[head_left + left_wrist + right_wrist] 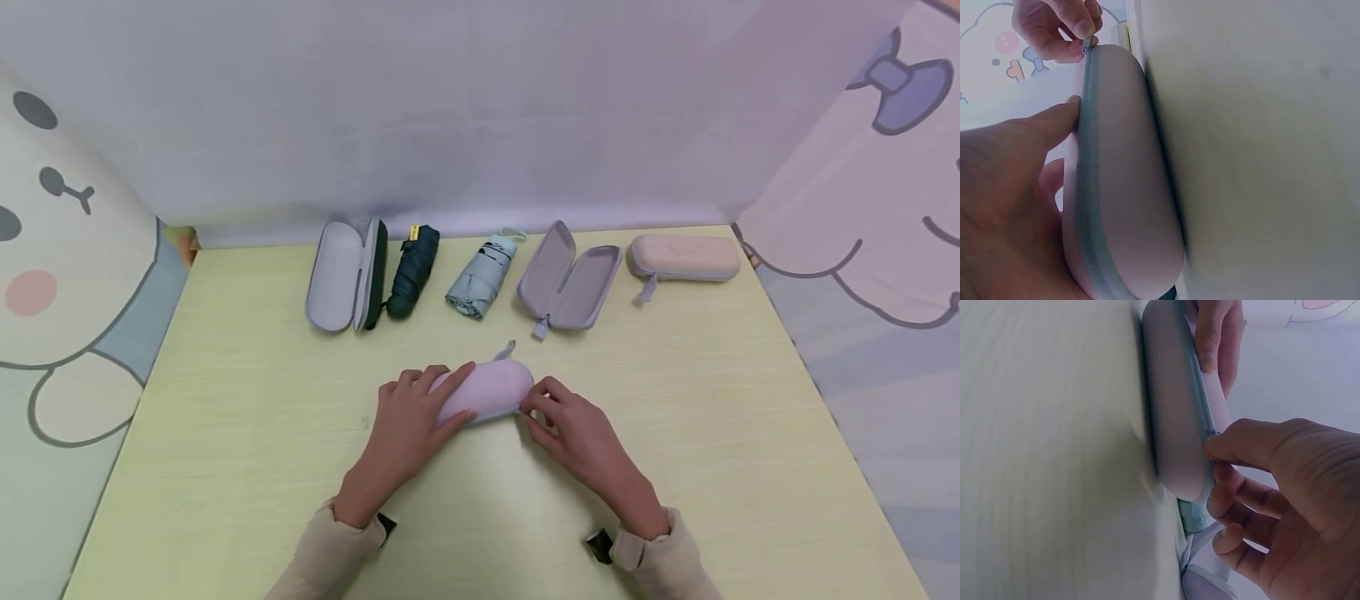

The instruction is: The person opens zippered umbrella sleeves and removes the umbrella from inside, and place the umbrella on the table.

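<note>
Between the two hands' fingers: pink case [501, 387], lid down on the table [247, 417]. Left hand [407, 423] grips its body; right hand [576, 427] pinches the zipper pull [1087, 44] at one end. Near-side zip [1089, 156] reads closed; far side hidden. I'd call it mid-zip, direction unclear. Beyond left fingertips: dark case [333, 275] gaping, dark umbrella [415, 271] furled. Beyond right: grey case [588, 287] gaping, peach case [686, 256] closed. All four untouched.

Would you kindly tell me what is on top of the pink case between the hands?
The left hand rests over one end of the pink case, hiding that part; the visible rest is bare.
</note>
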The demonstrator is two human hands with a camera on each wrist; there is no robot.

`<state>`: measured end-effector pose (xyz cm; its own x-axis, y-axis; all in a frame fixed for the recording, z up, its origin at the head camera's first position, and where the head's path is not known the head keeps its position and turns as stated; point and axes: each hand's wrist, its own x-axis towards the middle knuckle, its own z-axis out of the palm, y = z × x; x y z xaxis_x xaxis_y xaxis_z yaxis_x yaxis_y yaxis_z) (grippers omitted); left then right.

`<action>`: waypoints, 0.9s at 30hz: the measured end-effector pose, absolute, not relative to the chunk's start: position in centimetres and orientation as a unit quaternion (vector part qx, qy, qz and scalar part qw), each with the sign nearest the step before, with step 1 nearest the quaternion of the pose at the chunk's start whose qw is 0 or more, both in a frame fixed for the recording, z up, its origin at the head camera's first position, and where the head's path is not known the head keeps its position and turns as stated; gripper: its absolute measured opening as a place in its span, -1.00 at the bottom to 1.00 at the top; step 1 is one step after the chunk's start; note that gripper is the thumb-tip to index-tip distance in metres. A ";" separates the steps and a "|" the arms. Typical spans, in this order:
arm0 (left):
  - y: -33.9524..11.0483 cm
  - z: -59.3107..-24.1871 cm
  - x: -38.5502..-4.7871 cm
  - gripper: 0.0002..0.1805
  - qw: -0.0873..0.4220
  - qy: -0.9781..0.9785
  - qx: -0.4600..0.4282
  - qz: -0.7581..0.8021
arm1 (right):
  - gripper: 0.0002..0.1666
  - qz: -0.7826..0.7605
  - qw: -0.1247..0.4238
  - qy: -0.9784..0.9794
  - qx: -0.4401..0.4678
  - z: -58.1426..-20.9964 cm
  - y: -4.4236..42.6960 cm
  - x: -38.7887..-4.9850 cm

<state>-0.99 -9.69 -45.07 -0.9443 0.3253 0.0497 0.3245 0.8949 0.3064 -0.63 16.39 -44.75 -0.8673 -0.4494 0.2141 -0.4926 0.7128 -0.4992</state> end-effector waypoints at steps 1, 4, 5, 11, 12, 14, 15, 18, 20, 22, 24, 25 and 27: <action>-9.6 -45.0 -1.0 -0.27 0.003 0.973 0.166 0.158 | -0.83 0.280 0.038 -0.925 0.255 -44.7 16.4 -0.6; -9.5 -45.0 -1.0 -0.27 0.004 0.973 0.165 0.159 | -0.83 0.279 0.039 -0.926 0.253 -44.7 16.3 -0.6; -9.5 -45.0 -1.0 -0.28 0.005 0.974 0.164 0.159 | -0.83 0.279 0.040 -0.926 0.252 -44.7 16.2 -0.6; -9.5 -45.0 -1.1 -0.29 0.012 0.974 0.161 0.157 | -0.83 0.283 0.045 -0.925 0.250 -44.8 16.1 -0.5; -9.5 -45.0 -1.1 -0.29 0.013 0.974 0.161 0.156 | -0.82 0.283 0.046 -0.925 0.250 -44.8 16.0 -0.5; -9.5 -45.0 -1.1 -0.29 0.014 0.975 0.161 0.155 | -0.82 0.284 0.046 -0.925 0.250 -44.8 16.0 -0.5; -9.5 -45.0 -1.2 -0.29 0.015 0.975 0.161 0.155 | -0.82 0.283 0.045 -0.925 0.251 -44.8 16.0 -0.5; -9.5 -45.0 -1.2 -0.28 0.016 0.975 0.162 0.154 | -0.81 0.281 0.043 -0.926 0.249 -44.8 15.9 -0.5; -9.5 -45.0 -1.3 -0.28 0.017 0.975 0.162 0.154 | -0.81 0.279 0.040 -0.927 0.246 -44.8 15.9 -0.5; -9.5 -45.0 -1.3 -0.28 0.017 0.975 0.162 0.153 | -0.81 0.279 0.037 -0.928 0.243 -44.8 15.9 -0.5; -9.4 -45.1 -1.3 -0.28 0.017 0.975 0.161 0.151 | -0.81 0.279 0.035 -0.929 0.241 -44.8 15.9 -0.5; -9.4 -45.1 -1.4 -0.28 0.016 0.975 0.161 0.150 | -0.81 0.278 0.034 -0.929 0.240 -44.8 15.9 -0.5; -9.4 -45.2 -1.4 -0.28 0.016 0.976 0.162 0.148 | -0.81 0.278 0.033 -0.929 0.241 -44.9 15.8 -0.6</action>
